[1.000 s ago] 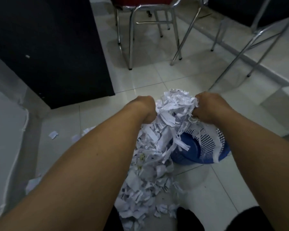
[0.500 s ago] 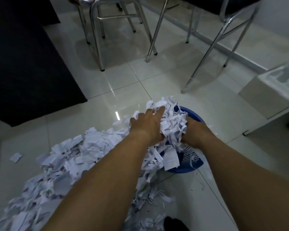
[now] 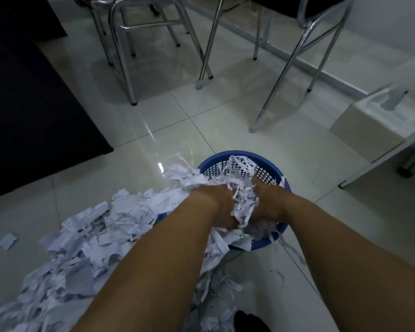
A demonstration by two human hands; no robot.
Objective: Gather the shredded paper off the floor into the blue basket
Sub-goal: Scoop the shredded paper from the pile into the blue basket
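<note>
- The fingers of both hands are sunk out of sight in shredded paper (image 3: 243, 209). Whether they are curled round a wad or spread flat on it cannot be told.
- The left hand (image 3: 219, 207) and right hand (image 3: 267, 202) sit side by side inside the blue basket (image 3: 282, 232), with a tuft of strips standing up between them. This looks like a load being set down or pressed in.
- Done so far: the basket holds a fair fill. Strips drape against its far mesh wall and a few hang over the near rim.
- On the basket's left side the paper rides over the rim and runs unbroken into the heap (image 3: 82, 248) on the floor (image 3: 225, 116).
- Left to do: most of it, by my reckoning. The heap spreads from the basket to the lower left edge of view, passing under the left forearm. More bits lie near the bottom centre.
- Thin strips trail on the tiles just right of the basket, and one loose scrap (image 3: 7, 240) lies apart at the far left.
- The basket looks small against that heap, so packing down may be needed.
- Farther out stand chrome chair legs (image 3: 126, 68) and a white box (image 3: 369, 123). No paper shows near them.
</note>
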